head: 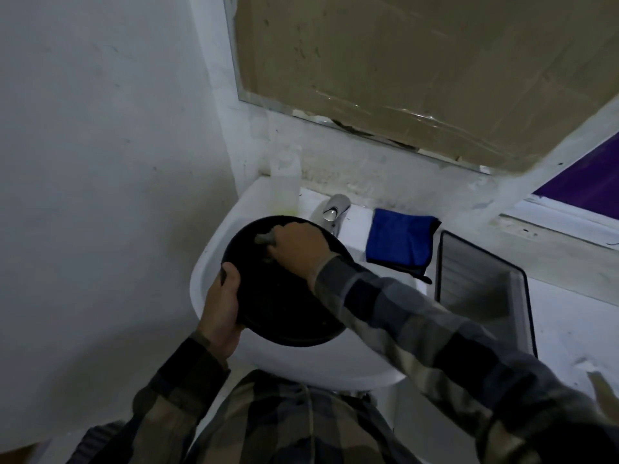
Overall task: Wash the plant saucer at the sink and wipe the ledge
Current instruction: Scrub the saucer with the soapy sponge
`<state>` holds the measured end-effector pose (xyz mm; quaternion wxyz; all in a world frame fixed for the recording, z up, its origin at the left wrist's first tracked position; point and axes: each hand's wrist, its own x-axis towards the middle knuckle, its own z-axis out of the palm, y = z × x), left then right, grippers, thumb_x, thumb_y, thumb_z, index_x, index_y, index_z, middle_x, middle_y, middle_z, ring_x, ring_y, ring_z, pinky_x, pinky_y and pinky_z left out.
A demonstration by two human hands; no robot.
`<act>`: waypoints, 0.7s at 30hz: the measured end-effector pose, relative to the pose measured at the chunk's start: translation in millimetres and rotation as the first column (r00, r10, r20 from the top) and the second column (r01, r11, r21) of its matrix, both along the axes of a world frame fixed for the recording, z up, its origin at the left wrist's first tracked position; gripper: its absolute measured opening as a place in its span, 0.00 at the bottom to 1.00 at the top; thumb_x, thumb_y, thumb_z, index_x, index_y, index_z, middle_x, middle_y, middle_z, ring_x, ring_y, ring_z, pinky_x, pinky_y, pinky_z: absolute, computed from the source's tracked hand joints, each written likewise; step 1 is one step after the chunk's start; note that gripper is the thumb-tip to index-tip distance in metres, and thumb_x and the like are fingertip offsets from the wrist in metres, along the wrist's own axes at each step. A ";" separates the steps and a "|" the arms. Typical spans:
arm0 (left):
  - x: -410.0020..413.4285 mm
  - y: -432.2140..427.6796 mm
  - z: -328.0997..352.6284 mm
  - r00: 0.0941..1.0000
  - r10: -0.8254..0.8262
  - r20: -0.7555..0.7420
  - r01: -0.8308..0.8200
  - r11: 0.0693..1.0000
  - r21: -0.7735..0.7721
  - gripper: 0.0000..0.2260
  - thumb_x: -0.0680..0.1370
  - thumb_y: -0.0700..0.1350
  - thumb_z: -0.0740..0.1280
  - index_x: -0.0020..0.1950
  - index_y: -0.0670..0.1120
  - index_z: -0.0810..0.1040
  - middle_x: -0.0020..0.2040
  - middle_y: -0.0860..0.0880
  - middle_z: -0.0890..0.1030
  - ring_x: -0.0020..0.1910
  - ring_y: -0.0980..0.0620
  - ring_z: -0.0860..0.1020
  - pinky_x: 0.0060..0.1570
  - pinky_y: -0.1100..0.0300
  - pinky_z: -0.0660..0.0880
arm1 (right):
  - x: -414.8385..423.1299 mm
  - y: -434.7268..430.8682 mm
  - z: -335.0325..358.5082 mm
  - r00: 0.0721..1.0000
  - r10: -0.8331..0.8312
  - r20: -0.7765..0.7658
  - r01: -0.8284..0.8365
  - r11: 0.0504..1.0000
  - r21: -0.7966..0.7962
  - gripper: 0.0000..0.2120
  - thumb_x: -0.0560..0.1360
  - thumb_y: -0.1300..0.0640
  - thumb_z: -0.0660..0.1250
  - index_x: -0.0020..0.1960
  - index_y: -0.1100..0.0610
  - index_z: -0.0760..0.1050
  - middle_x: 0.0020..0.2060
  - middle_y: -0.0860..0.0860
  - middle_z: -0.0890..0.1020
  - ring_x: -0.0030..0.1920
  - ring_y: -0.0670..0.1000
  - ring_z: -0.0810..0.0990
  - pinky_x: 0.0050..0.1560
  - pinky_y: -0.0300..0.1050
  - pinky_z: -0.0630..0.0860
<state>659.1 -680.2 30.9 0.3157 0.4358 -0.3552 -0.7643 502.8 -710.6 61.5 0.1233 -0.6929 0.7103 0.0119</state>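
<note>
Left hand (pixel 221 303) clamps the near-left rim of your black plant saucer (pixel 278 309), thumb over the edge, holding it tilted above the sink (pixel 206 262). With one hand supporting it, hard scrubbing could twist it free, I judge. Right hand (pixel 298 246), just beyond, is closed round a small scrubbing pad (pixel 264 239) pressed inside the saucer. Tap (pixel 335 209) stands close behind that hand; a long stroke may strike it. Blue cloth (pixel 398 242) lies further right, beside a grey bin (pixel 482 289). Open room lies rightward only.
</note>
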 end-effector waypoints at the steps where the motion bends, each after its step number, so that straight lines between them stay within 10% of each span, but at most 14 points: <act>1: 0.6 0.1 -0.2 1.000 0.027 0.015 -0.026 1.000 -0.010 0.28 0.76 0.62 0.53 0.73 0.51 0.66 0.66 0.50 0.75 0.62 0.49 0.76 0.50 0.56 0.77 | -5.3 3.5 -0.5 0.999 0.008 -0.033 -0.008 1.000 0.020 0.15 0.80 0.53 0.57 0.60 0.59 0.74 0.53 0.61 0.79 0.53 0.61 0.78 0.41 0.47 0.67; 6: 2.6 2.5 -2.1 0.990 0.096 0.103 -0.096 0.995 -0.004 0.23 0.80 0.59 0.51 0.72 0.52 0.68 0.63 0.49 0.77 0.58 0.48 0.78 0.47 0.54 0.78 | -2.4 33.6 -5.9 0.994 0.089 -0.062 -0.078 0.984 0.162 0.18 0.79 0.48 0.54 0.59 0.56 0.76 0.50 0.59 0.81 0.49 0.60 0.79 0.40 0.45 0.66; 12: 2.4 5.5 -11.6 0.948 0.151 0.279 -0.133 0.988 -0.082 0.21 0.81 0.56 0.53 0.72 0.50 0.67 0.66 0.47 0.74 0.59 0.46 0.75 0.57 0.51 0.73 | 38.5 56.2 -20.5 0.912 0.046 0.407 -0.211 0.905 0.370 0.19 0.79 0.47 0.57 0.36 0.59 0.68 0.32 0.55 0.73 0.33 0.56 0.73 0.33 0.44 0.68; 17: -0.3 2.4 -21.0 0.936 0.113 0.334 -0.091 0.992 -0.083 0.20 0.82 0.55 0.53 0.71 0.50 0.68 0.64 0.46 0.74 0.59 0.47 0.75 0.59 0.51 0.73 | 26.3 52.7 -49.2 0.739 -0.122 0.662 0.002 0.984 0.179 0.18 0.75 0.59 0.67 0.62 0.62 0.71 0.53 0.61 0.79 0.52 0.58 0.78 0.51 0.43 0.73; 21: -12.0 5.6 -30.2 0.955 0.055 0.291 -0.053 0.999 -0.012 0.20 0.81 0.56 0.54 0.71 0.51 0.68 0.67 0.47 0.74 0.62 0.45 0.74 0.63 0.47 0.72 | 16.5 43.5 -70.6 0.764 -0.148 0.628 0.207 0.978 -0.020 0.17 0.74 0.65 0.65 0.63 0.64 0.72 0.55 0.65 0.77 0.56 0.62 0.76 0.56 0.47 0.70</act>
